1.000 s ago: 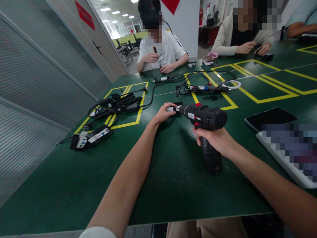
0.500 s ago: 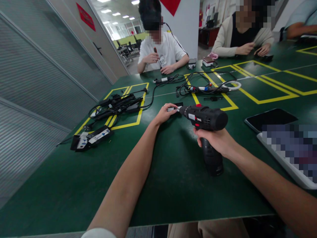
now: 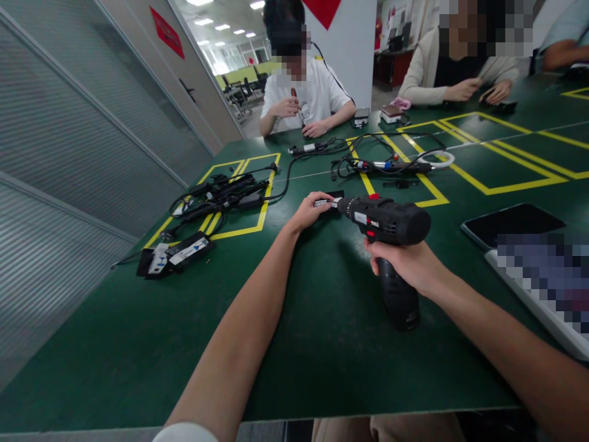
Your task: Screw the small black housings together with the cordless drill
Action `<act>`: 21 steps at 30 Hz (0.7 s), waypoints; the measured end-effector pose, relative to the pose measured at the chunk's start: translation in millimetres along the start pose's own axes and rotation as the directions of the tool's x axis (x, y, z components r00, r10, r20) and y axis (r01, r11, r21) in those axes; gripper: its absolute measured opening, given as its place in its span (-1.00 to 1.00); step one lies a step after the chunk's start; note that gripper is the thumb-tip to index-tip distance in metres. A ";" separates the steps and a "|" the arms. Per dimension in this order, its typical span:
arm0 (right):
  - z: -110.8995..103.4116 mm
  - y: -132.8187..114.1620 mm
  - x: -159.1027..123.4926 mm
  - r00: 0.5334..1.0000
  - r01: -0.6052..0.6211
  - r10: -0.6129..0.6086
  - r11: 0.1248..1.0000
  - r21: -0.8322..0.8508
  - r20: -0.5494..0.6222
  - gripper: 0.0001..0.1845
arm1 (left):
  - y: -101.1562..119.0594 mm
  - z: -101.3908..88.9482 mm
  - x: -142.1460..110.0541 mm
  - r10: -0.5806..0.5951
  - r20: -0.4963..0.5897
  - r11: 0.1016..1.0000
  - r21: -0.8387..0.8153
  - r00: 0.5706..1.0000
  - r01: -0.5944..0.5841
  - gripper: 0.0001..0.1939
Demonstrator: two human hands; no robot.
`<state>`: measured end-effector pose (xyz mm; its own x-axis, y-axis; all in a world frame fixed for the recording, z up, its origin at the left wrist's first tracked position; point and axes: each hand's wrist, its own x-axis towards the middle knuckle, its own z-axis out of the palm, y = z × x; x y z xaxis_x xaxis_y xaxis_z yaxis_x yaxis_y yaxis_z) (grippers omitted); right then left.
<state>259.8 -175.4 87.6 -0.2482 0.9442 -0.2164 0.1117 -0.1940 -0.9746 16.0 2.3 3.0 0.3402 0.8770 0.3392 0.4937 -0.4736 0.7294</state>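
My right hand (image 3: pixel 400 261) is wrapped round the grip of a black cordless drill (image 3: pixel 391 220) with red switches. The drill points left, away from my right forearm, and its tip reaches the fingers of my left hand (image 3: pixel 313 210). Those fingers are closed on a small black piece with a pale strip (image 3: pixel 339 195), lying on the table. The exact contact between drill tip and piece is too small to make out.
The green table (image 3: pixel 294 368) carries tangled black cables (image 3: pixel 230 196) at left, black-and-white parts (image 3: pixel 175 258) nearer me, and a soldering-iron-like tool (image 3: pixel 386 166) beyond. A phone (image 3: pixel 513 224) and a pixelated device (image 3: pixel 543 288) lie at right. Two people (image 3: pixel 313 92) (image 3: pixel 418 80) sit opposite.
The whole view has shifted slightly, with everything a little further right. Both hands keep their hold, and the drill stays against the same spot by my left fingers.
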 end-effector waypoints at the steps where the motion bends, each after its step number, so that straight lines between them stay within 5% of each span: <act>1: 0.0 0.2 0.0 1.000 -0.003 0.003 1.000 0.003 -0.001 -0.93 | 0.1 0.0 0.0 0.004 -0.001 1.000 -0.002 1.000 -0.004 -0.73; 21: 2.1 -3.0 0.5 1.000 -0.019 0.019 0.999 -0.033 -0.012 -0.93 | 3.8 -0.9 -0.8 -0.039 -0.003 0.999 0.005 0.999 0.039 -0.72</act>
<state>257.4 -174.9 90.3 -0.2343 0.9436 -0.2340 0.1486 -0.2031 -0.9678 16.9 -0.1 6.1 0.3187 0.8950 0.3122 0.5101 -0.4396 0.7393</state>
